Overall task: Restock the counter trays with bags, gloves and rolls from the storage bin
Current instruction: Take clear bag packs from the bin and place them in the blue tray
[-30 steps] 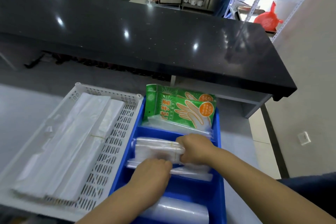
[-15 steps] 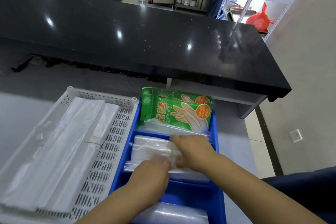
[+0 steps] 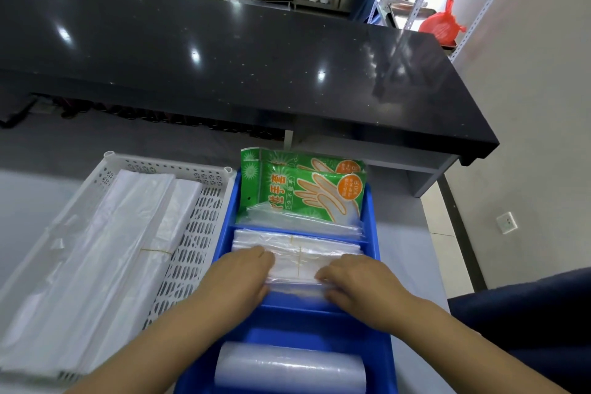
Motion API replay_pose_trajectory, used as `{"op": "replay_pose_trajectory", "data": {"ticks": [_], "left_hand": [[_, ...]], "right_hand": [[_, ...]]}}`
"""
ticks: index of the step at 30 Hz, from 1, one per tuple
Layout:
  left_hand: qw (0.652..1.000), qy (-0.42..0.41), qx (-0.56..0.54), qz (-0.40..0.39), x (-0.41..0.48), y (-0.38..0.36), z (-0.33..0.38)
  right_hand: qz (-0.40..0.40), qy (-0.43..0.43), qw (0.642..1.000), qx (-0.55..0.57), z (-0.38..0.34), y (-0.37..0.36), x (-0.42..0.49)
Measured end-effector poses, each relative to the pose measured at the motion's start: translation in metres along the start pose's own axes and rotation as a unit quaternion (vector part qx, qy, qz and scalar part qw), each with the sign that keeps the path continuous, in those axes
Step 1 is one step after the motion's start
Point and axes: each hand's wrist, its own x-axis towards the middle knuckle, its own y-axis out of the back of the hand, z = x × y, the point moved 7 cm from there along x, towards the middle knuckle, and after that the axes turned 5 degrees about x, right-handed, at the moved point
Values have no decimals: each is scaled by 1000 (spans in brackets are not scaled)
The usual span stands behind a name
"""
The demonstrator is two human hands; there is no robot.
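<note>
A blue divided tray (image 3: 372,227) sits in front of me. Its far compartment holds green glove packets (image 3: 303,189). The middle compartment holds a stack of clear plastic bags (image 3: 300,253) tied with a thin rubber band. My left hand (image 3: 240,275) lies flat on the stack's left end and my right hand (image 3: 355,281) on its right end, both pressing the bags down. A clear plastic roll (image 3: 289,368) lies in the near compartment.
A white perforated basket (image 3: 192,227) with long white bag bundles (image 3: 105,259) stands left of the blue tray. A black countertop (image 3: 256,67) runs across behind. Metal shelving with a red bag (image 3: 443,25) is at the far right.
My hands have spread apart to the two ends of the bag stack, which now lies flatter in the middle compartment. The camera has tilted slightly.
</note>
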Motion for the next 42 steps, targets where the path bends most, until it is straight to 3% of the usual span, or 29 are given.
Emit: {"op": "replay_pose_trajectory", "data": {"ticks": [6, 9, 14, 21, 26, 29, 32, 37, 42], "left_hand": [[994, -9, 62, -85, 1, -9, -6], [998, -7, 56, -27, 4, 6, -9], [995, -61, 46, 62, 9, 21, -8], [987, -61, 149, 25, 3, 10, -14], [971, -66, 216, 72, 0, 21, -19], [979, -42, 191, 49, 0, 24, -28], [991, -67, 93, 76, -4, 28, -24], [987, -101, 117, 41, -6, 12, -13], [980, -79, 154, 102, -21, 23, -27]], "right_hand": [[-49, -63, 997, 4, 6, -11, 3], [-26, -71, 996, -44, 4, -1, 2], [98, -70, 991, -51, 4, 26, 4], [75, -81, 992, -63, 10, 3, 17], [75, -100, 985, -119, 14, 9, 13], [114, -124, 982, -85, 14, 25, 6], [164, -120, 979, -25, 3, 34, 0], [78, -103, 992, -8, -17, 6, -1], [76, -136, 986, -62, -9, 9, -9]]}}
